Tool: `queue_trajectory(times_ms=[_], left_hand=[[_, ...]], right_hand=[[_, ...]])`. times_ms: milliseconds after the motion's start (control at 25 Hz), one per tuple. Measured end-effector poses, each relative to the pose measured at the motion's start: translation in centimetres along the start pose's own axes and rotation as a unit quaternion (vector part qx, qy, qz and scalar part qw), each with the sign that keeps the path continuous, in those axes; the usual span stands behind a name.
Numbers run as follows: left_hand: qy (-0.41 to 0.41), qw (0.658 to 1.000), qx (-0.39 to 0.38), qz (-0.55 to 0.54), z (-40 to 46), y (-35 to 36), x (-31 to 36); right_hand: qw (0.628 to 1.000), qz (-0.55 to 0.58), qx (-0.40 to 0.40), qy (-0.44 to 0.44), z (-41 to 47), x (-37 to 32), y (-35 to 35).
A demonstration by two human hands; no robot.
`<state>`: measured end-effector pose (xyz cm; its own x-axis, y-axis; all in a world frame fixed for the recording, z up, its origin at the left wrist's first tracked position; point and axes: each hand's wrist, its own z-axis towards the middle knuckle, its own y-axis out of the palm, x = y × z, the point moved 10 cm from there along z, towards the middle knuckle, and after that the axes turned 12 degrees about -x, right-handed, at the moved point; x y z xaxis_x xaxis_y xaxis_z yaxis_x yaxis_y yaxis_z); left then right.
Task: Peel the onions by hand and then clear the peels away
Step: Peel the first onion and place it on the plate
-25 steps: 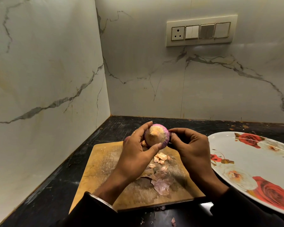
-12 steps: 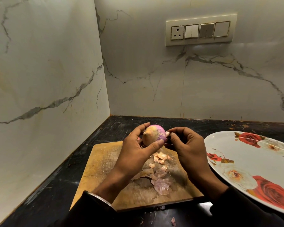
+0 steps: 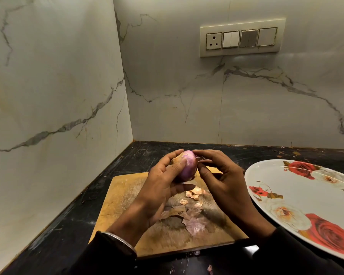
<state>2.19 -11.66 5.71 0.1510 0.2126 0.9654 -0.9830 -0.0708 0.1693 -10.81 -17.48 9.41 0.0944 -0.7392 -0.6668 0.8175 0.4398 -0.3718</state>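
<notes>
At centre frame, the left hand [image 3: 159,187] cups a partly peeled purple onion [image 3: 187,167], fingers curled round it, held above the wooden cutting board [image 3: 125,195]. The right hand [image 3: 222,181] meets the onion's right side, thumb and forefinger apparently pinching a strip of skin, though the contact is blurred. Papery, curled peels [image 3: 193,219] lie scattered on the scored board below. The board's near edge sits close to the dark, glossy counter [image 3: 68,239] edge; bare counter runs along its left. At right, just beside the board, lies an oval rose-printed plate [image 3: 310,195].
</notes>
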Motion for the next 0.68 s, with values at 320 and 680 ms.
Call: queue_trajectory(times_ms=[320,680], left_hand=[[-0.053,0.997,-0.029,0.039,-0.2,0.7,-0.9],[-0.087,0.995,-0.02,0.04,-0.2,0.5,-1.6]], right_hand=[[0.999,0.01,0.047,0.02,-0.1,0.8,-1.3],[0.995,0.057,0.036,0.068,-0.1,1.8,-0.7]])
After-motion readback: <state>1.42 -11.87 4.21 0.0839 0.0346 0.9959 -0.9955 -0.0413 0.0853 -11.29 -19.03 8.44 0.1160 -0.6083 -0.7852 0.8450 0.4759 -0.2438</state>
